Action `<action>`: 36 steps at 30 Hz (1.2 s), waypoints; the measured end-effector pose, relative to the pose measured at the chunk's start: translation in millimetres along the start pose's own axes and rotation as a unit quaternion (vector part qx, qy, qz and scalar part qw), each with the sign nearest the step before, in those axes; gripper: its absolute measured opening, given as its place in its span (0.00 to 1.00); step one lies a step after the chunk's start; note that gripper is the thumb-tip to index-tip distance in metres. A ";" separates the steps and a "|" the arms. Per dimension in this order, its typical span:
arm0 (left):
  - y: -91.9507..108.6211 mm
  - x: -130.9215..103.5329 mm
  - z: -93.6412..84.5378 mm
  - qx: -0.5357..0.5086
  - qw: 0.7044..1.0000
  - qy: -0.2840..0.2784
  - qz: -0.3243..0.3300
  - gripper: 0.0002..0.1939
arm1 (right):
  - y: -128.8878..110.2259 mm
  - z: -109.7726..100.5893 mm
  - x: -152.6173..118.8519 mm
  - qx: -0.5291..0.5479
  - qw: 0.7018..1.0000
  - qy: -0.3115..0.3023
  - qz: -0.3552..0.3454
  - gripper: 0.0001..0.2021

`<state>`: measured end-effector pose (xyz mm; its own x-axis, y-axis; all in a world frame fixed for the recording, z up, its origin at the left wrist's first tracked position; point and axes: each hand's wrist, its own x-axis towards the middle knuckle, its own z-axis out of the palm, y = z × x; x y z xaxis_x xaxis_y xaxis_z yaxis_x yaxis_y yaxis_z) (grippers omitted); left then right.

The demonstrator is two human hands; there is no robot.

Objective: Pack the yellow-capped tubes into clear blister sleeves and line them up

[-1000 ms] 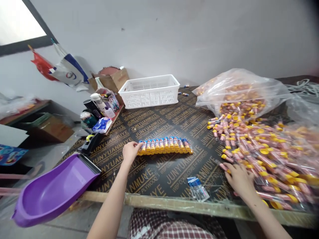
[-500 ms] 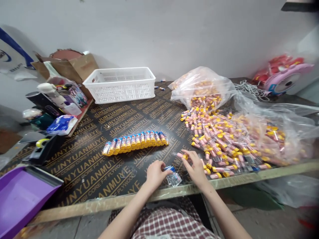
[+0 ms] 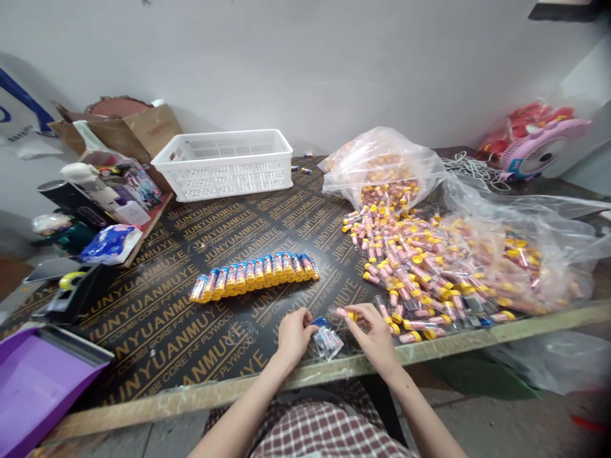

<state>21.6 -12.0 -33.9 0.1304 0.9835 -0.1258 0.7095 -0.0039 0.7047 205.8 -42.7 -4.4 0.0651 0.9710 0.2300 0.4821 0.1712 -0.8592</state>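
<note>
In the head view my left hand [image 3: 293, 336] is closed at the table's front edge, thumb and fingers pinched at the blue top of a small stack of printed clear labels [image 3: 328, 345]. Just right of it, my right hand [image 3: 375, 334] grips a small clear tube with pink contents and a yellow cap [image 3: 344, 313], its pink end pointing left. Beyond both hands stands a slanting row of tubes in blue labels with yellow bottoms [image 3: 258, 273]. A large heap of pink tubes with yellow caps [image 3: 415, 267] spreads beside my right hand.
A white perforated basket [image 3: 229, 178] stands at the back. Clear plastic bags [image 3: 386, 149] of tubes lie behind the heap, with a pink fan [image 3: 541, 149] at far right. On the left are a tape dispenser [image 3: 79, 286], a purple dustpan [image 3: 42, 381] and several bottles.
The whole view has shifted slightly. My right hand, still gripping the tube, has come a little lower and nearer the labels. My left hand stays at the label stack.
</note>
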 end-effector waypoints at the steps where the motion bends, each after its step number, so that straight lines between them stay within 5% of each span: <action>1: 0.2 -0.9 -0.2 0.001 1.000 0.006 0.002 0.03 | 0.1 1.0 0.0 0.002 1.000 -0.001 0.001 0.09; 13: 2.5 -13.8 -3.2 0.027 0.997 0.042 0.055 0.03 | 2.2 5.0 -5.1 0.017 1.000 0.001 0.005 0.08; 18: 1.4 -12.5 -5.4 -0.159 0.985 0.059 0.026 0.06 | -0.6 5.7 -7.8 0.049 0.999 0.001 -0.008 0.08; 22: -2.7 -7.4 -14.1 -0.459 0.881 0.022 -0.114 0.12 | -6.6 7.0 -13.3 0.079 0.997 0.014 -0.010 0.08; 27: -4.4 -2.5 -28.2 -0.601 0.775 0.026 -0.193 0.21 | -18.2 11.3 -19.0 0.079 0.996 0.024 -0.034 0.10; 31: -5.3 -0.3 -31.4 -0.636 0.737 0.051 -0.221 0.16 | -24.8 16.1 -21.1 0.063 0.996 0.026 -0.060 0.11; 36: -5.6 -0.9 -32.0 -0.624 0.745 0.080 -0.222 0.18 | -30.2 20.2 -22.7 0.051 0.995 0.038 -0.078 0.11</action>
<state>-4.7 -7.0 -15.3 -0.0796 0.8466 -0.5262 -0.5509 0.4026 0.7311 172.1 -66.6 7.2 0.0634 0.9168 0.3943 0.4011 0.3383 -0.8513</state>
